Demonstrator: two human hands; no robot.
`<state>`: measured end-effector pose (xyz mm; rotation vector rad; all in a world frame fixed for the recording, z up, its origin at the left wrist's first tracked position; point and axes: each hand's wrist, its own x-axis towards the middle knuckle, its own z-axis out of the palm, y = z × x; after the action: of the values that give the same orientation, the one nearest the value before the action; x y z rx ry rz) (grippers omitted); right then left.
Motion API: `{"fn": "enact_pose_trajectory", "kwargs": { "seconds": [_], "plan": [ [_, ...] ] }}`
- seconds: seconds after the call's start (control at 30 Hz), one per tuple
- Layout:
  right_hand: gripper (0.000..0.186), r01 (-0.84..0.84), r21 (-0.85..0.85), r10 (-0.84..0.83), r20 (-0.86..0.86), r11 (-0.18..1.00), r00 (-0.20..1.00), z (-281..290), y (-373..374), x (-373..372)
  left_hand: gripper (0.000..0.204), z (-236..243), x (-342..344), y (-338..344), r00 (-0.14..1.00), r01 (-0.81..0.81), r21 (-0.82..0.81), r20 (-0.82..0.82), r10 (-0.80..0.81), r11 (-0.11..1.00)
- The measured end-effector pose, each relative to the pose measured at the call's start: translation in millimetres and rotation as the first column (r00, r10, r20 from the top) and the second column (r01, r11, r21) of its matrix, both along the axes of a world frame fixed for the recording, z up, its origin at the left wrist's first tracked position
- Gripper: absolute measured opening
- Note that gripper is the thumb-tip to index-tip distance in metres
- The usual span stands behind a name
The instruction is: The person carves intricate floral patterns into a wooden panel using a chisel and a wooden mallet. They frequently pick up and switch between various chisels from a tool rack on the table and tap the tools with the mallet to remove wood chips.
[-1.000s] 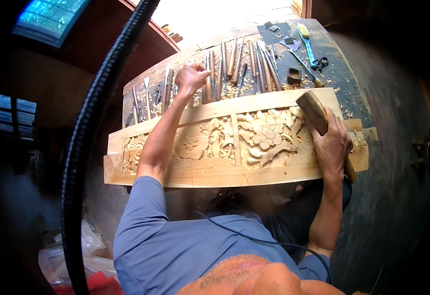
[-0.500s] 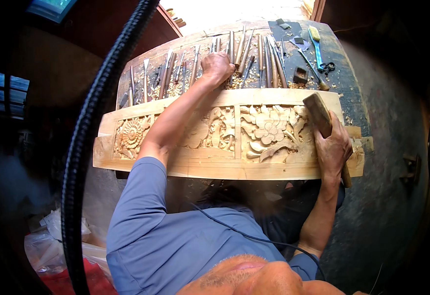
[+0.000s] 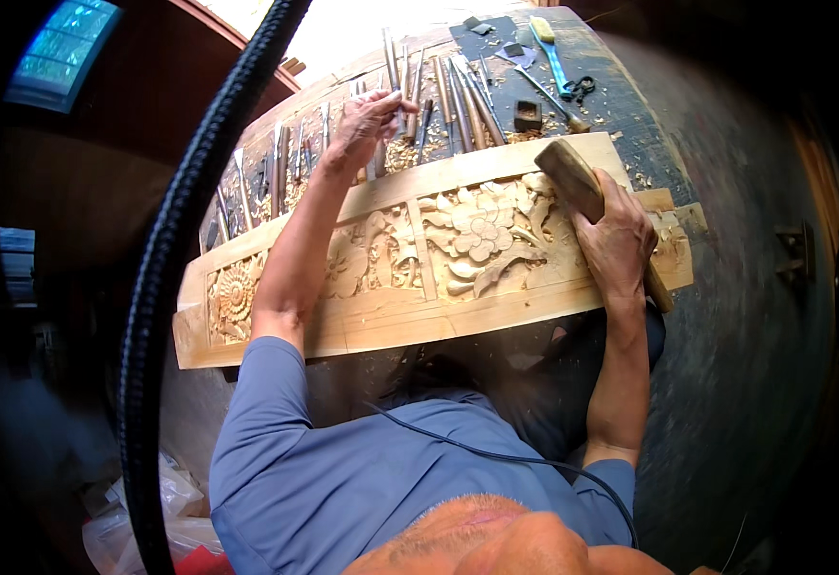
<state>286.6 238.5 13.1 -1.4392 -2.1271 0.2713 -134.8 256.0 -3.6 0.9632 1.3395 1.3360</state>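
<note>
My left hand (image 3: 370, 125) is raised over the row of carving tools, fingers closed around a slim wood-handled chisel (image 3: 391, 59) that stands roughly upright; part of it is hidden by the fingers. In my right hand (image 3: 619, 238) is a wooden mallet (image 3: 570, 179), its thick end pointing up and left and its other end showing below my palm. That hand is over the right end of a long carved wooden panel (image 3: 372, 321). Flowers and leaves stand out in relief on the panel, and my left forearm crosses above it.
Several chisels (image 3: 467, 105) lie along the workbench (image 3: 621, 105) beyond the panel, among wood shavings. At the far right are a blue-handled brush (image 3: 550, 56), scissors (image 3: 581, 88) and a small dark square block (image 3: 528, 115). Plastic bags (image 3: 122, 532) are at lower left.
My left hand has lifted from among the tools with the chisel in its fingers. My right hand still grips the mallet. The view has shifted and tilted.
</note>
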Motion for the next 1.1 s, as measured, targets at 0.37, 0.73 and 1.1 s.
{"fn": "enact_pose_trajectory", "kwargs": {
  "seconds": [0.37, 0.73, 1.1],
  "plan": [
    [0.06, -0.014, 0.034, 0.015, -0.009, 0.999, 1.0, -3, 1, 0, 0.023, -12, 144, 93, 0.788, 0.062, 0.342, -0.594, 0.164, 0.937],
    [0.056, -0.035, 0.115, 0.029, 0.054, 0.993, 0.998, -10, 2, 4, 0.017, -3, 143, 16, 0.933, -0.03, 0.469, -0.304, 0.194, 0.883],
    [0.055, -0.002, 0.192, -0.021, 0.117, 0.981, 0.993, -22, 1, 2, 0.028, 5, 150, -209, 0.958, -0.199, 0.019, 0.212, 0.191, 0.98]
  ]
}}
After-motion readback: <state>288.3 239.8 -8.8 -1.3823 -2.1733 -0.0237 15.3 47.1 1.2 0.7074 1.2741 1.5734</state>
